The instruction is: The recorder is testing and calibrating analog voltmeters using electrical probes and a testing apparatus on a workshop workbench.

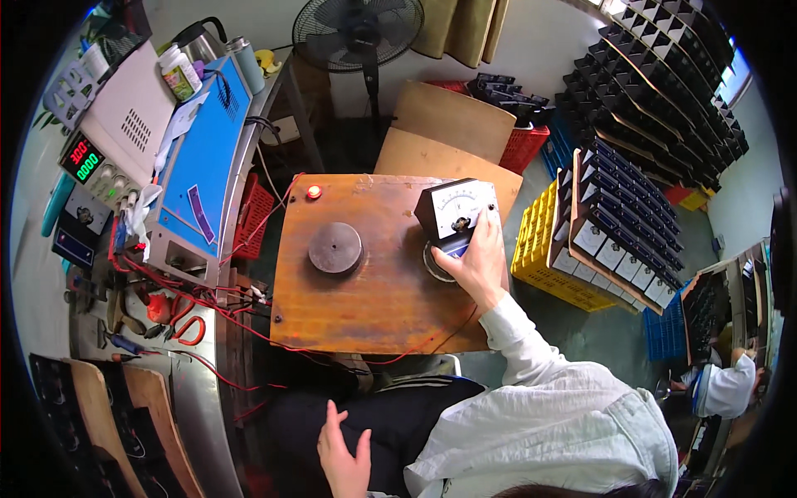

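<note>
right hand [478,262] grasps a black, white-faced analogue meter [454,209], handling apparently unfinished; left hand [345,458] is empty, fingers parted.

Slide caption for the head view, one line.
Right hand holding an analog meter at a wooden table with a round dark disc, left hand empty.

White-faced black meter [455,204], tilted, over right half of tabletop [382,307]
</note>
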### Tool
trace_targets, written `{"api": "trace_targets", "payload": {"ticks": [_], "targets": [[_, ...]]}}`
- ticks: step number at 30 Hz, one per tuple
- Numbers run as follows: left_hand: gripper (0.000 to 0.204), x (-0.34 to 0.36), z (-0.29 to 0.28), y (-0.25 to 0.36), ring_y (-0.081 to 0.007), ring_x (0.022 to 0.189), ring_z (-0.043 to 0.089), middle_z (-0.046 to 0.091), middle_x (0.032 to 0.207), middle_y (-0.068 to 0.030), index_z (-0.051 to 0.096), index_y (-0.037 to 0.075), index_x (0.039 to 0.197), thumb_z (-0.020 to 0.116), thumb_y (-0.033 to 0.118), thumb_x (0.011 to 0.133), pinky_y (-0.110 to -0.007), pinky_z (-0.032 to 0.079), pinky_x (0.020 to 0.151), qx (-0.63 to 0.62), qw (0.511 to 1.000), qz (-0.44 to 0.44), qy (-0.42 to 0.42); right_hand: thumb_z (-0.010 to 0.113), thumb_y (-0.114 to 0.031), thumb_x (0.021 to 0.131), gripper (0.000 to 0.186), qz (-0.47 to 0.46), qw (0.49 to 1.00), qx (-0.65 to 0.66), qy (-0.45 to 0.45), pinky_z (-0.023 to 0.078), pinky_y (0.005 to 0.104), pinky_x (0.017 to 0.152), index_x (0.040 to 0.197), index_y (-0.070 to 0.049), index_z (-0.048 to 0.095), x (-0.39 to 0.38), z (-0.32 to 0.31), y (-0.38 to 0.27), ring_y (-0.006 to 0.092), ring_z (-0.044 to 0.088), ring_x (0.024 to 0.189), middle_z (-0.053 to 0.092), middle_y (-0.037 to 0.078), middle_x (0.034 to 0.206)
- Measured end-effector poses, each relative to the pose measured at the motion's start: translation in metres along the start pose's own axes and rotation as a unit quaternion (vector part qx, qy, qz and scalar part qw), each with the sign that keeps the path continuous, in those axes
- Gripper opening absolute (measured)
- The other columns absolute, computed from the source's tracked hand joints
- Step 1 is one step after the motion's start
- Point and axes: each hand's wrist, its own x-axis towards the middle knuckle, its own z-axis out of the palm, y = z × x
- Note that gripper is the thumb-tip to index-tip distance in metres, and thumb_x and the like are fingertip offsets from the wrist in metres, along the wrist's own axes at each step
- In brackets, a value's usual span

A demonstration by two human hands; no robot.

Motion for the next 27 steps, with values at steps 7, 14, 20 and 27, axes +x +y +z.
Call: {"api": "trace_targets", "payload": {"ticks": [7,14,20,27], "targets": [[0.064,-0.005,0.009,-0.009,-0.0428,0.118,0.056,0.059,0.127,-0.0262,0.042,0.004,0.149,0.068,0.019,0.093,-0.045,0.045,0.101,0.019,0.996,-0.007,-0.087,0.087,-0.043,0.063,0.113,0.005,1.000,-0.006,-0.005,0.040,0.0493,0.105,0.145,0.011,0.031,-0.003,-0.001,0.000,0.0421,0.046,0.125,0.048,0.028,0.133],[0.063,-0.013,0.003,-0.013,-0.0459,0.120,0.054,0.057,0.129,-0.0295,0.042,0.002,0.148,0.067,0.024,0.094,-0.045,0.045,0.102,0.047,0.993,-0.065,-0.091,0.087,-0.044,0.063,0.113,-0.007,1.000,-0.015,0.001,0.040,0.0492,0.105,0.144,0.011,0.032,-0.003,-0.001,0.003,0.0424,0.047,0.124,0.048,0.028,0.132],[0.064,-0.031,0.000,-0.033,-0.0466,0.119,0.054,0.056,0.129,-0.0303,0.042,0.002,0.148,0.067,0.026,0.094,-0.046,0.044,0.102,0.048,0.993,-0.079,-0.071,0.087,-0.042,0.063,0.113,-0.069,0.997,0.043,-0.006,0.040,0.0474,0.105,0.144,0.013,0.032,0.007,-0.006,0.000,0.0419,0.049,0.122,0.050,0.029,0.129],[0.065,-0.055,-0.004,-0.045,-0.0469,0.117,0.055,0.056,0.128,-0.0309,0.042,0.002,0.148,0.067,0.027,0.094,-0.047,0.045,0.102,0.062,0.990,-0.118,-0.051,0.089,-0.033,0.061,0.113,-0.153,0.973,0.171,-0.005,0.041,0.0459,0.106,0.144,0.015,0.030,0.022,0.018,-0.063,0.0416,0.050,0.121,0.051,0.028,0.129]]}}
